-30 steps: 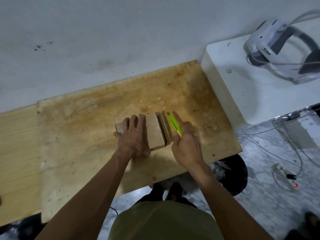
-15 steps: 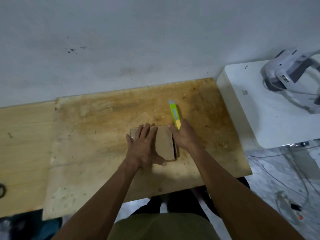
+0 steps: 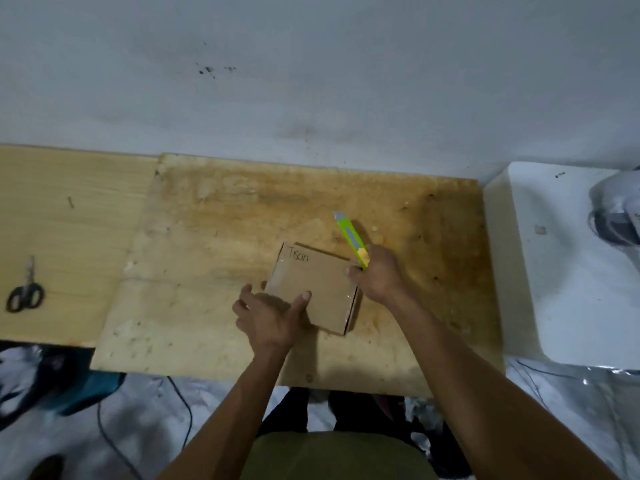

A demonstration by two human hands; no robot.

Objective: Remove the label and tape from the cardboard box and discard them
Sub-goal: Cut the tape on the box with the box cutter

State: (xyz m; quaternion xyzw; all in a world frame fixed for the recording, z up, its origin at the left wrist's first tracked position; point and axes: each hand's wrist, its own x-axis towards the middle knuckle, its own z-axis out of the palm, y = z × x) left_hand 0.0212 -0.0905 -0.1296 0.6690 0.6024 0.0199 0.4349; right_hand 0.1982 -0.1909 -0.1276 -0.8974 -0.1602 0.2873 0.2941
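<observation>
The cardboard box (image 3: pixel 313 289) is small, flat and shallow, and it looks light — it would likely slide on the plywood surface (image 3: pixel 214 258) unless pinned. Its walls seem stiff enough to take a firm grip at the corners, though the broad top panel would probably dent under hard pressure. The best hold appears to be the one in use: the left hand (image 3: pixel 268 315) grips the box's near-left corner, thumb lying on the top face and fingers curled down the left side. The right hand (image 3: pixel 377 277) sits at the box's far-right corner, clenched around the yellow end of a green utility knife (image 3: pixel 351 239) whose tip points away from the box toward the wall, with one finger touching the box's top edge.

The box lies flat near the middle of the surface, turned slightly askew. It is plain brown, with handwritten lettering in dark ink by its far-left corner. A glossy sheen along the top face and right edge suggests clear tape — thin, slick stuff that would probably need an edge lifted with the blade before it can be peeled. No separate paper label is plain to see on the faces shown.

Well to the left of the box lies a pair of black-handled scissors (image 3: pixel 25 294).
</observation>
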